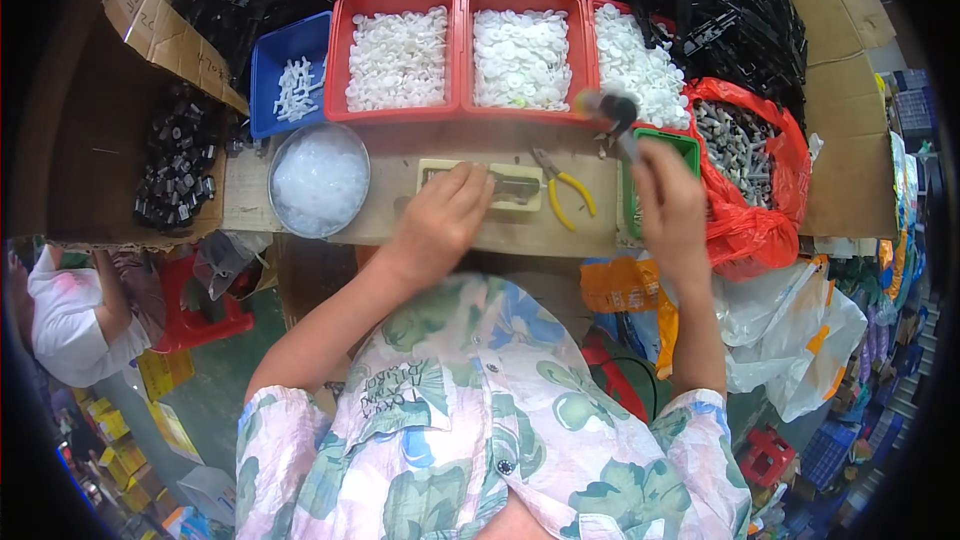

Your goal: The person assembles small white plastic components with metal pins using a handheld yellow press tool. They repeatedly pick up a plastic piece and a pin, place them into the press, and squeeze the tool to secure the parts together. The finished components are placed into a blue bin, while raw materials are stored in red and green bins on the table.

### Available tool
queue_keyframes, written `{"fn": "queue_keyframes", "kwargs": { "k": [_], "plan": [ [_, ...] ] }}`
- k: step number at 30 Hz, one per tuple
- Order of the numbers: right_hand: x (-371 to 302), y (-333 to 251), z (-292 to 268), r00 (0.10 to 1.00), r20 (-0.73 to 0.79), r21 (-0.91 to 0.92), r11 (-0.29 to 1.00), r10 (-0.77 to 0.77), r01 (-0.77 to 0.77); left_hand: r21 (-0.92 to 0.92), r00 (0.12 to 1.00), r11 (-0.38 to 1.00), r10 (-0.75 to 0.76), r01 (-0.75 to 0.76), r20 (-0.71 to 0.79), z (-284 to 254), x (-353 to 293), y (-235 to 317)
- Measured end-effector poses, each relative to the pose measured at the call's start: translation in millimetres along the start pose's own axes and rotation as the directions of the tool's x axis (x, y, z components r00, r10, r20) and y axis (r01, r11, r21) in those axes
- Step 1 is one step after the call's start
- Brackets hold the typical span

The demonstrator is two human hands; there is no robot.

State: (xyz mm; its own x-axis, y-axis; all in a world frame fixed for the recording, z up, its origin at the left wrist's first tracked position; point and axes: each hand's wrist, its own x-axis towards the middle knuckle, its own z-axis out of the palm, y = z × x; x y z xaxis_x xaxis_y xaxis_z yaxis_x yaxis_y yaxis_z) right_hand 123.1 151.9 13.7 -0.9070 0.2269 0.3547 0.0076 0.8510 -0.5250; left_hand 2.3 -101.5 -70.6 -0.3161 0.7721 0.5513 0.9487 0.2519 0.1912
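On the pale cream rectangular jig block [480, 185] the left hand [445, 215] lay fingers-down, pinning a small, seemingly stiff light part, while right of it the right hand [668, 202] fist-gripped a blurred, likely head-heavy small dark-headed hammer [612, 112] by its handle.

The wooden bench [400, 215] carries a round bowl [320, 180], yellow-handled pliers [565, 190] and what looks like a cream jig [482, 185].

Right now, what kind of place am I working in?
Probably a small assembly workshop. Red bins hold sorted white plastic parts, black parts fill a cardboard box, and your left hand rests on a small jig while your right hand raises a hammer.
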Motion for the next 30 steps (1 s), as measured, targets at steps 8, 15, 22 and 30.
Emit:
{"fn": "queue_keyframes", "kwargs": {
  "k": [8,15,22,30],
  "plan": [
    [-34,-40,23,0.941,0.337,0.021,0.999,0.035,-0.045,-0.015,0.999,0.999,0.042,-0.042,-0.013,2,1,-5],
    [-37,-53,22,0.988,0.061,-0.09,0.985,-0.141,0.146,-0.024,0.999,0.999,0.043,-0.043,-0.021,3,1,-4],
    [-27,-65,17,0.99,0.039,-0.098,0.985,-0.136,0.139,-0.034,0.998,0.998,0.047,-0.048,-0.035,4,-3,-5],
    [-36,-56,25,0.992,0.101,-0.124,0.988,-0.081,0.093,-0.051,0.999,0.998,0.035,-0.037,-0.041,7,-4,-5]
  ]
}}
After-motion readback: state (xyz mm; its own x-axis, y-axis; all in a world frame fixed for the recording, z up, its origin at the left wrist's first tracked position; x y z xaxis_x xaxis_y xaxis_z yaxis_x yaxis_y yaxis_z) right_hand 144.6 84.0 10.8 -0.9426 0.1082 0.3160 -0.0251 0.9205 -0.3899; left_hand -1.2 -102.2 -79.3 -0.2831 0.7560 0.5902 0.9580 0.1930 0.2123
